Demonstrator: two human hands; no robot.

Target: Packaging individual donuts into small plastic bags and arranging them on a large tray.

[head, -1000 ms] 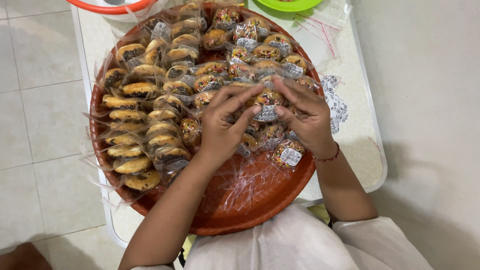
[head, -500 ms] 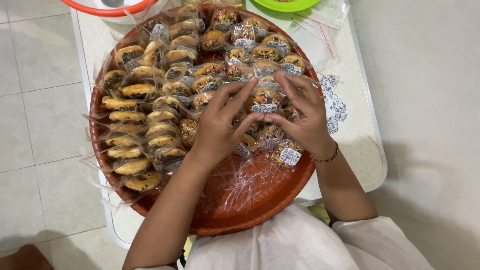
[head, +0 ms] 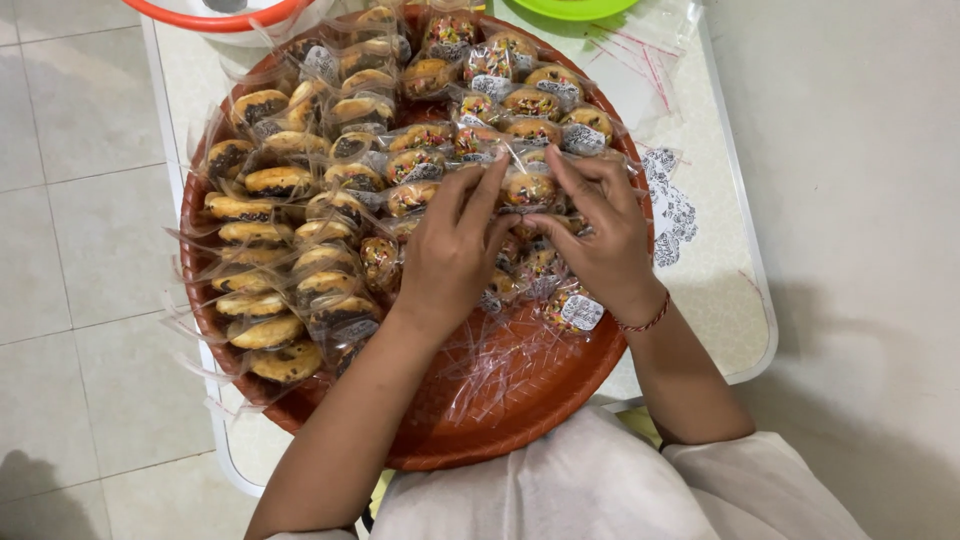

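Both hands were over the middle of the round brown tray (head: 520, 420), working one wrapped cookie (head: 527, 188).

Left hand (head: 450, 255): fingers stretched up and right, tips meeting the cookie's left edge. Pinch narrow, on the clear wrapper.

Right hand (head: 600, 235): fingers curled in from the right, thumb under, clamped on the same cookie's right side. Red thread bracelet (head: 645, 322) sat on that wrist.

The cookie was just right of tray centre, held between the two sets of fingertips. It's a round disc with sprinkles on top, face up, so no real long axis on the cookie itself. Its wrapper ran roughly left-right across the tray, ends toward each hand. I could not tell if it was lifted clear of the cookies beneath or resting on them.

Relative to the tray:
- Left half: rows of chocolate-topped cookies (head: 262, 332) in clear bags, stacked on edge, bag tails pointing off the left rim.
- Top and centre: sprinkle-topped cookies (head: 452, 30), each bagged, most with a small white sticker.
- Near edge: loose empty clear bags (head: 490, 365) on bare tray.
- Below the right hand: one stickered cookie (head: 575, 308) lying apart from the rows.

The tray sat on a small white table (head: 720, 260). A sheet of stickers (head: 670, 210) lay just off the tray's right rim. An orange-rimmed bowl (head: 220, 15) was beyond the top left, and a green plate (head: 575, 8) beyond the top right.
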